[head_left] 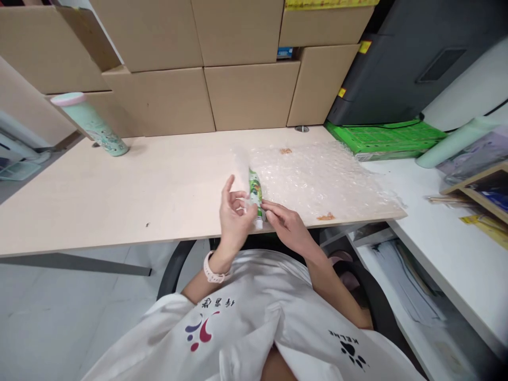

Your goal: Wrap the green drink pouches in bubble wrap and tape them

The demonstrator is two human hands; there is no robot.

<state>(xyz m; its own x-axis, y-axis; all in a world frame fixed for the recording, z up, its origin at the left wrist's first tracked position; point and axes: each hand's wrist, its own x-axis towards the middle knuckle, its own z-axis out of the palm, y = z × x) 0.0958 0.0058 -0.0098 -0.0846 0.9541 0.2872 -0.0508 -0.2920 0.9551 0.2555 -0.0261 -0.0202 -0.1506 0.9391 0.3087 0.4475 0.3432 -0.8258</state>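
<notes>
From the head view: near the front edge of the pale surface (170,180), a small green-and-white tube (255,190), pointing away from the body, with a white cap at the near end. At the tube's right and reaching far across, a wide sheet of clear bubble wrap (309,180) with two orange patches; just left of the tube, a thin translucent flap, apparently of the same wrap.

On the tube's left side, the left hand (236,219), with the thumb laid against the lower part of the tube, the index finger spread upward and apart, and the other fingers curled close to the wrap. On the opposite side, the right hand (291,227), with fingers close together and stretched toward the tube, tips at its right edge. For both hands, no telling from this angle whether pinching the tube or only pressing against it. Around the left wrist, a pale pink band (214,272).

Farther off, at the back left, a mint-green tumbler (95,124) with a pink lid. Along the back, stacked brown cardboard boxes (250,95). At the back right, a large dark grey case (397,74), next to a bright green package (389,138).
</notes>
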